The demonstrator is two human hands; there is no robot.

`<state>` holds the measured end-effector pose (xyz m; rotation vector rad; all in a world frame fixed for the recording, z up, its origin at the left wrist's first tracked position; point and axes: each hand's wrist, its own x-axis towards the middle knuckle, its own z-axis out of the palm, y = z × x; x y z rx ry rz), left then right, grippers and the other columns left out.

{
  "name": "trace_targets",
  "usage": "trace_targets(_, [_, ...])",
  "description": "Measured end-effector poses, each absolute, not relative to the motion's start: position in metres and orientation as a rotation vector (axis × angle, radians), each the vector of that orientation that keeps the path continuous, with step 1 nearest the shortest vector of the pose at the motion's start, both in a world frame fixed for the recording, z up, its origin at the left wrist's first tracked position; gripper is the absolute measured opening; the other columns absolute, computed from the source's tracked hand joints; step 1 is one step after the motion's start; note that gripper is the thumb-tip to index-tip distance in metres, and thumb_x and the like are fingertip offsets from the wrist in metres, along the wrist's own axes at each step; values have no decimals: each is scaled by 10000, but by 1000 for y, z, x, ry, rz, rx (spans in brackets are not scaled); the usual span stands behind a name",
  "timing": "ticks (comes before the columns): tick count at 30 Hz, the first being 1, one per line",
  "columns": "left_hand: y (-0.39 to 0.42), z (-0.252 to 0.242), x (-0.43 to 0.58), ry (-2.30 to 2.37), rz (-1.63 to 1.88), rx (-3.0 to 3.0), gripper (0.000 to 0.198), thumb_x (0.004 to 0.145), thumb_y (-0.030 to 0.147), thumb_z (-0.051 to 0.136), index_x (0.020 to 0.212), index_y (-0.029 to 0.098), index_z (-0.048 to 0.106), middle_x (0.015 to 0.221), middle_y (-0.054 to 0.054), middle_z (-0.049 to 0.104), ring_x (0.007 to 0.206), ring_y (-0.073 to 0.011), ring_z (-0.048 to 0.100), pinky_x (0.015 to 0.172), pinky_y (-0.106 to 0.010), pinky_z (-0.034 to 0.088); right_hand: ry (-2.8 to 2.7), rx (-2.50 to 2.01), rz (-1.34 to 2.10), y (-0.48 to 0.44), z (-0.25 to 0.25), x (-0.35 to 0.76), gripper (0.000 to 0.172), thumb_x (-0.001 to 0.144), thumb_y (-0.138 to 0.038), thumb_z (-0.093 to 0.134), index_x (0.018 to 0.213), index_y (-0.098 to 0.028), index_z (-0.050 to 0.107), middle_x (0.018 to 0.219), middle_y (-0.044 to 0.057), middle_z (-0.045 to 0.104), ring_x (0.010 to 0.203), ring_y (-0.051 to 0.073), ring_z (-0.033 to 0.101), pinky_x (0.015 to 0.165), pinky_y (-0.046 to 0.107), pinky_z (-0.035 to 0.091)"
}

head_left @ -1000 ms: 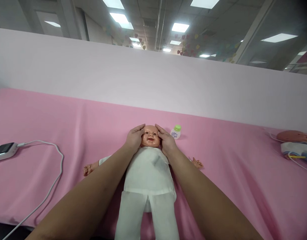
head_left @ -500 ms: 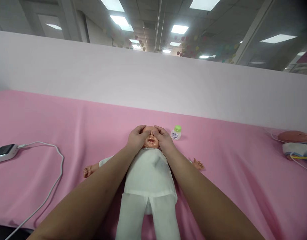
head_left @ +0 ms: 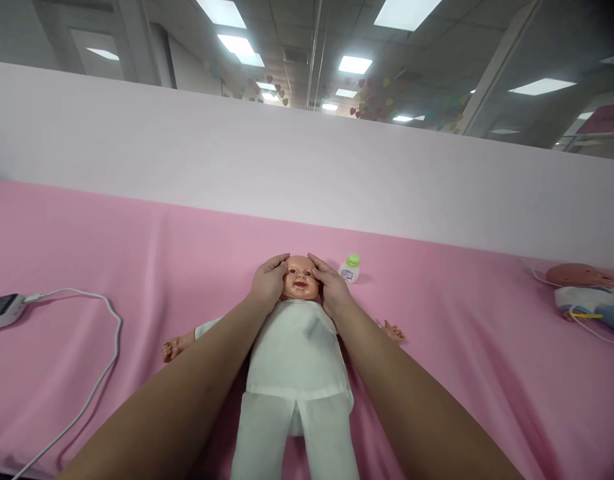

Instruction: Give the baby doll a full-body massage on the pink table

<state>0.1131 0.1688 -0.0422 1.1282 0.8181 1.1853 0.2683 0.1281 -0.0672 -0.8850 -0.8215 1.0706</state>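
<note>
A baby doll point(head_left: 299, 347) in a white top and trousers lies on its back on the pink sheet, arms spread to both sides. My left hand point(head_left: 270, 283) cups the left side of its head, fingers curved round by the temple. On the opposite side my right hand point(head_left: 331, 285) holds the head the same way, its thumb at the cheek near the eye. The doll's eyes and mouth show between my thumbs. Just right of my right hand, a small clear bottle with a green cap point(head_left: 349, 269) stands on the sheet.
A white device with a dark screen point(head_left: 4, 312) lies far left, its white cable point(head_left: 117, 333) curving toward the front edge. Far right lies another doll point(head_left: 581, 275) with white and blue cloth and thin tubing. A low white wall point(head_left: 307, 167) borders the pink sheet point(head_left: 187, 253) behind.
My thumbs have moved outward from beside the doll's nose to the sides of its face, uncovering its eyes. Both hands stay at the head. The view has shifted slightly.
</note>
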Motion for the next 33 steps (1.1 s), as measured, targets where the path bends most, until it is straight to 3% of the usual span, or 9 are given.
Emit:
trace_targets(8, [166, -42, 109, 846, 1182, 1332, 530, 759, 313, 807, 1266, 195, 703, 1240, -132, 753, 1137, -306, 714, 993, -431, 565, -1033, -1076, 872, 119, -58, 262, 626, 751, -435, 833, 1330, -285, 648, 1407, 59, 645, 1313, 280, 593, 1139, 458, 476])
trace_targets(16, [167, -39, 111, 910, 1182, 1401, 500, 760, 337, 817, 1233, 206, 720, 1229, -115, 759, 1141, -302, 711, 1019, -423, 542, -1000, -1110, 830, 128, -58, 266, 634, 686, -478, 891, 1244, -259, 686, 1306, 65, 703, 1262, 278, 629, 1117, 469, 489])
trace_targets(25, [175, -47, 115, 896, 1218, 1379, 379, 840, 371, 732, 1188, 224, 752, 1206, -91, 772, 1168, -283, 698, 1082, -424, 503, -908, -1011, 872, 130, -62, 263, 479, 806, -516, 763, 1207, -259, 723, 1276, 65, 729, 1203, 267, 667, 1090, 472, 513])
trace_targets(33, [174, -46, 116, 884, 1208, 1230, 374, 826, 280, 692, 1188, 224, 763, 1218, -91, 769, 1165, -276, 699, 1057, -411, 529, -839, -897, 1026, 126, -62, 267, 500, 740, -334, 770, 1236, -285, 735, 1362, 39, 701, 1238, 274, 652, 1119, 484, 498])
